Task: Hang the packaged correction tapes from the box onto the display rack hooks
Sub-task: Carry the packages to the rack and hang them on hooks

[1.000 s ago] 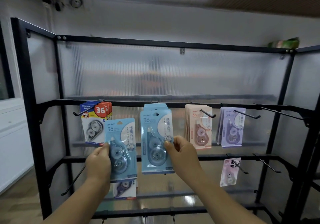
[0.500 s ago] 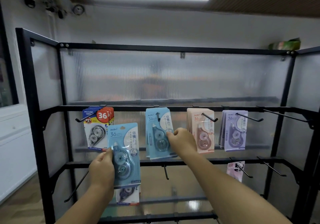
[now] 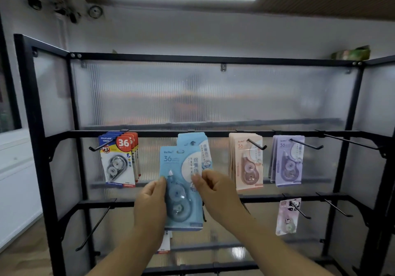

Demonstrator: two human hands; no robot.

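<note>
I hold a light blue correction tape pack point(image 3: 181, 190) upright in front of the black display rack point(image 3: 213, 134). My left hand point(image 3: 151, 203) grips its left edge and my right hand point(image 3: 213, 192) pinches its right edge. Just behind it, more blue packs point(image 3: 193, 143) hang on the second hook of the upper bar. The held pack's hang hole sits a little below and left of that hook. The box is out of view.
On the upper bar hang blue-and-red packs point(image 3: 118, 162) at left, peach packs point(image 3: 245, 161) and purple packs point(image 3: 288, 160) at right. A pink panda pack point(image 3: 288, 216) hangs on the lower bar. Bare hooks point(image 3: 350, 142) jut out at right and at lower left point(image 3: 96, 225).
My right hand left the hung blue packs and took the right edge of the pack in my left hand. That pack moved right and up, in front of the blue stack.
</note>
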